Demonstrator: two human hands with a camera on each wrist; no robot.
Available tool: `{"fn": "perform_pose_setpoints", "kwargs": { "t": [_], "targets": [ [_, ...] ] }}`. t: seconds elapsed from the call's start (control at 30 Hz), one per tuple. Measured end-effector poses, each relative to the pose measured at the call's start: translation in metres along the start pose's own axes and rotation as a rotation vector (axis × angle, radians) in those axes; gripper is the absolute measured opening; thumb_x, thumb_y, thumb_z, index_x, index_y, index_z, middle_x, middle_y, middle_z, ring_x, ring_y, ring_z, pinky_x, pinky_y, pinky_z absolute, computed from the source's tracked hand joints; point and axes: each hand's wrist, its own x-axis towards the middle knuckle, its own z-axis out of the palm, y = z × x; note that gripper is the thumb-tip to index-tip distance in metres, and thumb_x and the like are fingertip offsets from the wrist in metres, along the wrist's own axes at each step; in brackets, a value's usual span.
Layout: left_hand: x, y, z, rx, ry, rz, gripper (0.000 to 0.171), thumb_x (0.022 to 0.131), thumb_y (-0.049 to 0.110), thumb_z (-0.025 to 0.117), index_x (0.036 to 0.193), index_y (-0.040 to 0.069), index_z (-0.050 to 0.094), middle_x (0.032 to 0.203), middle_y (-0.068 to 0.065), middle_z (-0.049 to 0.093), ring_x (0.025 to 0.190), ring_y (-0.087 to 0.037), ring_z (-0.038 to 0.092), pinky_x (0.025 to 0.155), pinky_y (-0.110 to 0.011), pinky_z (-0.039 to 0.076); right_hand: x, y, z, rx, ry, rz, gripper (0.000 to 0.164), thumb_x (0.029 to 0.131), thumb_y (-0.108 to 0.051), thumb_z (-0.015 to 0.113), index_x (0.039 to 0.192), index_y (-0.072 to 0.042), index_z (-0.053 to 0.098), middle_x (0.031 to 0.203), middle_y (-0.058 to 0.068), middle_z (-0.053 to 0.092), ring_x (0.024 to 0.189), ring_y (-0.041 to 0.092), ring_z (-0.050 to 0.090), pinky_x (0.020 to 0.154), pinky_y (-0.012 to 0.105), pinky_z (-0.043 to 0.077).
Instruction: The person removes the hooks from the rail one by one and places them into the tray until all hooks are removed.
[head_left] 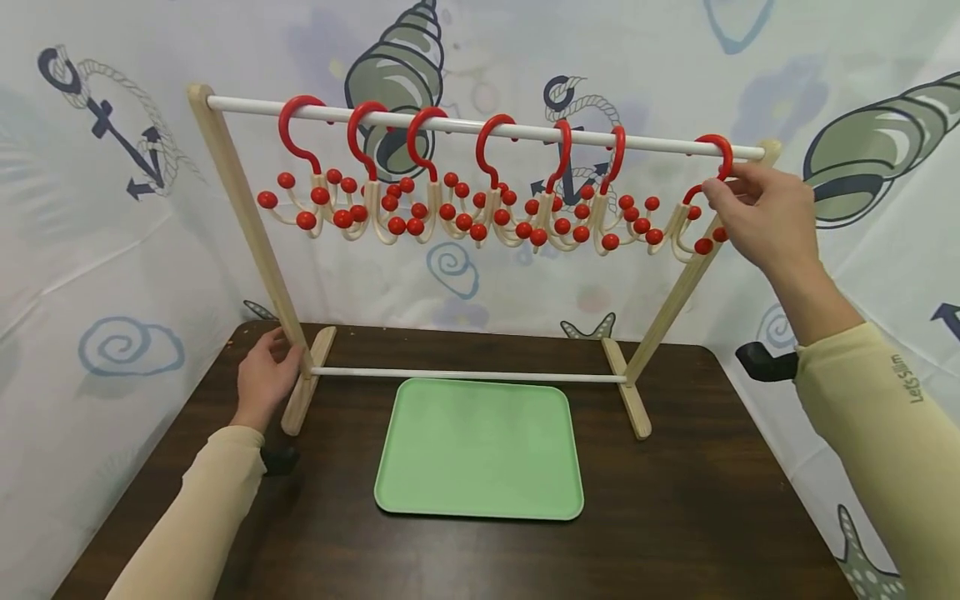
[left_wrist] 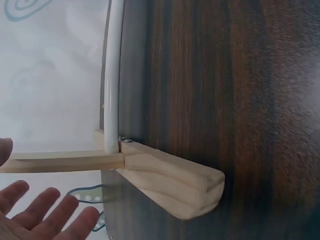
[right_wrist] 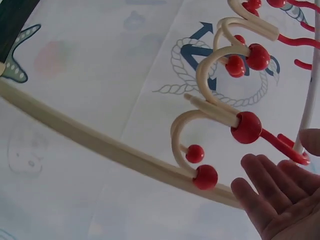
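My right hand (head_left: 768,212) is at the right end of the rack's white top bar (head_left: 450,125), pinching the red hook (head_left: 718,143) of the rightmost hanger between thumb and fingers. That hanger (right_wrist: 202,117) has pale curved prongs tipped with red balls and tilts beside the right post (head_left: 675,296). In the right wrist view its hook lies between thumb and fingers. Low at the rack's left post (head_left: 251,217), my left hand (head_left: 266,375) has its thumb and relaxed fingers on either side of the wood, as the left wrist view shows.
Several similar hangers (head_left: 492,196) hang along the top bar. A green tray (head_left: 480,450) lies on the dark wooden table (head_left: 705,500), in front of the white lower bar (head_left: 465,375). Wooden feet (left_wrist: 170,182) hold the rack up, with a patterned cloth (head_left: 465,42) behind.
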Motion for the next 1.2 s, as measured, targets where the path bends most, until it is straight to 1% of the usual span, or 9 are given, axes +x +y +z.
{"fn": "perform_pose_setpoints", "kwargs": {
  "t": [0.2,0.33,0.43,0.57,0.67,0.73,0.83,1.03,1.2],
  "targets": [
    [0.004,0.003,0.006,0.014,0.008,0.004,0.048,0.098,0.034,0.055,0.128,-0.004,0.055,0.117,-0.029,0.063,0.102,-0.045,0.06,0.084,-0.056,0.044,0.006,-0.003,0.011,0.022,0.001,-0.006,0.053,0.097,-0.047,0.051,0.132,-0.007,0.061,0.119,0.017,0.066,0.106,0.027,0.06,0.065,0.016,0.047],
    [0.006,0.003,0.01,0.031,0.027,-0.034,0.049,0.098,0.036,0.054,0.129,-0.002,0.055,0.118,-0.027,0.063,0.101,-0.044,0.061,0.083,-0.056,0.044,0.007,-0.003,0.016,0.029,0.014,-0.002,0.053,0.098,-0.047,0.049,0.131,-0.008,0.062,0.12,0.016,0.067,0.108,0.028,0.065,0.076,0.024,0.053],
    [0.008,0.001,0.013,0.05,0.051,-0.05,0.048,0.099,0.037,0.052,0.128,-0.001,0.056,0.116,-0.025,0.064,0.099,-0.044,0.061,0.081,-0.057,0.044,0.008,-0.001,0.018,0.037,0.032,0.012,0.053,0.098,-0.047,0.049,0.133,-0.009,0.061,0.121,0.014,0.067,0.107,0.027,0.066,0.08,0.03,0.053],
    [0.009,0.0,0.016,0.096,0.102,-0.043,0.04,0.1,0.034,0.05,0.12,0.001,0.06,0.108,-0.023,0.067,0.095,-0.045,0.062,0.075,-0.059,0.044,0.009,0.001,0.018,0.035,0.07,0.006,0.052,0.097,-0.047,0.051,0.132,-0.011,0.063,0.12,0.014,0.068,0.103,0.022,0.068,0.072,0.02,0.051],
    [0.009,-0.002,0.018,0.125,0.149,-0.022,0.033,0.099,0.03,0.052,0.112,0.002,0.062,0.1,-0.022,0.068,0.088,-0.045,0.063,0.071,-0.058,0.044,0.01,0.002,0.017,0.063,0.111,0.001,0.05,0.096,-0.046,0.054,0.13,-0.011,0.065,0.116,0.011,0.07,0.094,0.011,0.069,0.063,0.012,0.046],
    [0.009,-0.003,0.02,0.137,0.165,-0.008,0.03,0.098,0.028,0.053,0.109,0.002,0.062,0.096,-0.022,0.068,0.084,-0.044,0.063,0.068,-0.058,0.043,0.01,0.002,0.014,0.106,0.145,-0.003,0.047,0.095,-0.044,0.057,0.127,-0.011,0.066,0.113,0.008,0.071,0.088,0.004,0.068,0.061,0.01,0.045],
    [0.008,-0.004,0.023,0.151,0.183,0.006,0.027,0.098,0.026,0.053,0.105,0.002,0.062,0.091,-0.022,0.068,0.078,-0.043,0.064,0.064,-0.056,0.043,0.011,0.001,0.01,0.174,0.196,-0.01,0.042,0.094,-0.04,0.061,0.123,-0.011,0.069,0.109,0.003,0.073,0.082,-0.004,0.067,0.066,0.011,0.047],
    [0.008,-0.003,0.024,0.155,0.198,0.006,0.025,0.097,0.024,0.052,0.104,0.002,0.062,0.089,-0.022,0.068,0.075,-0.043,0.063,0.064,-0.056,0.042,0.009,-0.003,0.0,0.206,0.273,-0.021,0.039,0.092,-0.041,0.064,0.119,-0.015,0.072,0.107,-0.003,0.073,0.085,-0.005,0.067,0.081,0.017,0.049],
    [0.007,-0.002,0.023,0.165,0.189,-0.012,0.027,0.097,0.025,0.051,0.106,0.001,0.063,0.091,-0.022,0.068,0.078,-0.044,0.063,0.067,-0.057,0.043,0.003,-0.004,-0.01,0.239,0.295,-0.016,0.036,0.091,-0.038,0.066,0.117,-0.014,0.073,0.098,-0.008,0.073,0.077,-0.007,0.064,0.076,0.013,0.048]
  ]
}}
